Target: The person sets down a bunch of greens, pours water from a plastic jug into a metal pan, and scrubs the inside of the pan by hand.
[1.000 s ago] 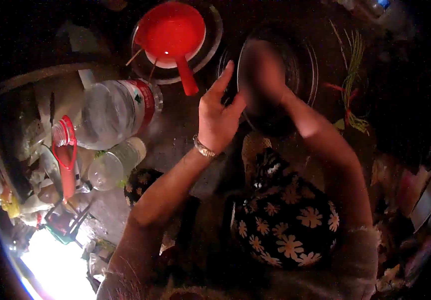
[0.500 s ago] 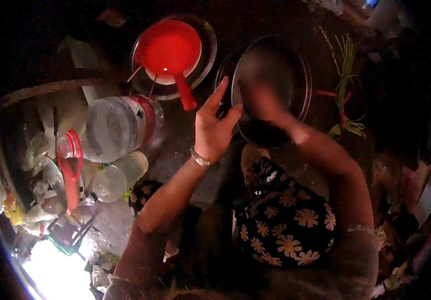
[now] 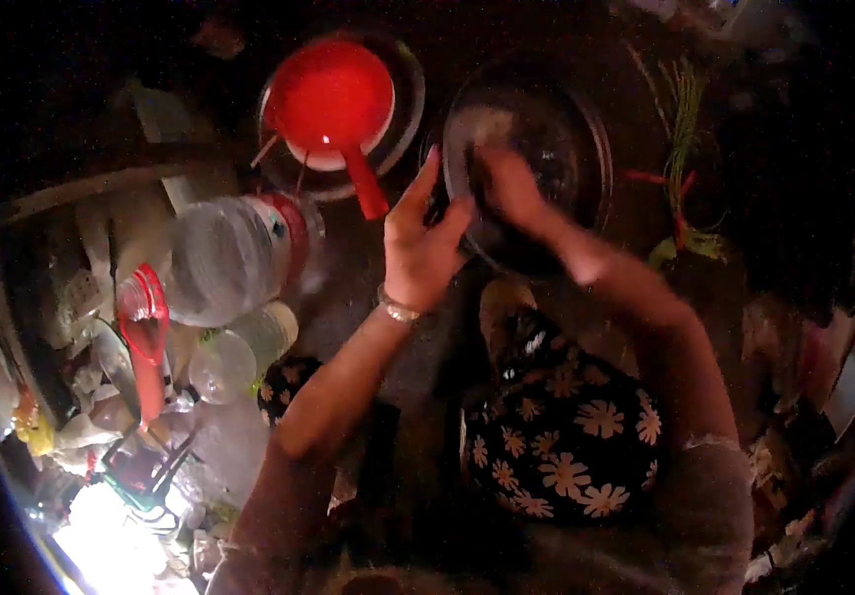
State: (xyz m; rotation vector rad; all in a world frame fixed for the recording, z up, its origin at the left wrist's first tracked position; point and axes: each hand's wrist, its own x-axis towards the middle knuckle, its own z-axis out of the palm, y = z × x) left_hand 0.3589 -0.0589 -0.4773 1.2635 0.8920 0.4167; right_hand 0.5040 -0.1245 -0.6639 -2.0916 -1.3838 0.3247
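A dark, round metal pan (image 3: 571, 159) stands in front of me, its left side tipped up. My left hand (image 3: 422, 243) grips the left rim, the thumb on the near side and the fingers stretched along the outer side. Inside the pan is my right hand (image 3: 512, 188), smeared by motion. Its fingers point toward the pan's left inner wall, and I cannot make out whether they hold anything. A pale patch shows on the inner surface just beyond the fingertips.
Left of the pan, a red long-handled dipper (image 3: 333, 99) lies over a metal basin (image 3: 407, 109). Nearer are a large clear plastic jug (image 3: 224, 260), a smaller bottle (image 3: 239, 362) and a red-rimmed strainer-like tool (image 3: 145, 337). A bundle of green stalks (image 3: 683, 149) lies at right.
My right hand has shifted left within the pan, toward its left wall. The pan's left rim has moved slightly left, with my left hand still on it.
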